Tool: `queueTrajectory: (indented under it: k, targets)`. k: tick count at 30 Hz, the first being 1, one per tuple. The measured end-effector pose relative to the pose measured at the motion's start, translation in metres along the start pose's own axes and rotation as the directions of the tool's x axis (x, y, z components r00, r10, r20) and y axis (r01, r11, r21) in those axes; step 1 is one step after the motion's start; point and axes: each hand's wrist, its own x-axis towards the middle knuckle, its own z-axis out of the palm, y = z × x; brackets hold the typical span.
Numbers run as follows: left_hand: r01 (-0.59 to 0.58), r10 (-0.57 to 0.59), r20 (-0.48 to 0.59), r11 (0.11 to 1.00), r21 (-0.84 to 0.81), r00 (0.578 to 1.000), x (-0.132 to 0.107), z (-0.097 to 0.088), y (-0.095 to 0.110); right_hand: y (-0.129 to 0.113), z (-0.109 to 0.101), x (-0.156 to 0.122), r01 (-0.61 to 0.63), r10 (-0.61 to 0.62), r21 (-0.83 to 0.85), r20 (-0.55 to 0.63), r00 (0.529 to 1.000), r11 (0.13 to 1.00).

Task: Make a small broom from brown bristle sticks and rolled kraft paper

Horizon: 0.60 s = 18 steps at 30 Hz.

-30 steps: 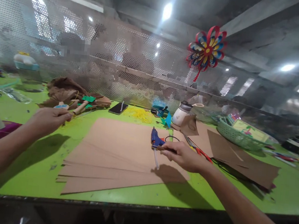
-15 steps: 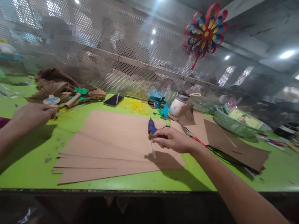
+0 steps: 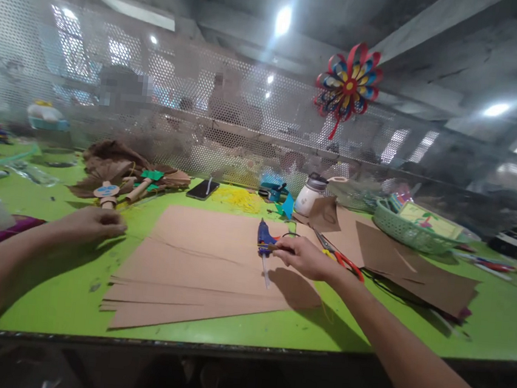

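Observation:
My right hand [image 3: 305,256] is pinched on a small brown piece [image 3: 275,247], with yellow thread at it. Thread also hangs below the wrist. Just beyond the fingertips a blue glue gun [image 3: 264,236] lies on the stacked brown paper sheets [image 3: 187,266], its clear glue stick [image 3: 265,274] pointing toward me. My left hand [image 3: 93,225] is closed in a pinch left of the sheets; what its fingers hold is hidden. Right behind it are a paper figure with a blue-marked disc [image 3: 106,191] and a brown paper roll with green paper [image 3: 140,189].
Orange-handled scissors [image 3: 347,263] lie right of my right hand. Behind the sheets are a phone [image 3: 203,188], yellow shreds [image 3: 239,199] and a white jar [image 3: 309,196]. A green basket [image 3: 413,230] stands on the right, darker paper [image 3: 420,270] before it. A purple tray [image 3: 2,239] is at left.
My left hand has come away from the blue-marked figure, toward me and rightward. My right hand stays beside the glue gun. The view has tilted up a little.

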Motion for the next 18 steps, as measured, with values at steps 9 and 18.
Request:
queueTrajectory:
  k: [9, 18]
  targets:
    - [0.075, 0.007, -0.364, 0.975, 0.21, 0.931, -0.007, -0.043, 0.083, 0.0, 0.012, 0.003, -0.018, 0.007, -0.088, -0.118, 0.993, 0.996]
    - [-0.675, 0.758, 0.21, 0.648, -0.352, 0.618, -0.025, 0.077, 0.223, -0.03, 0.031, 0.007, 0.042, -0.052, -0.112, -0.088, 0.995, 0.993]
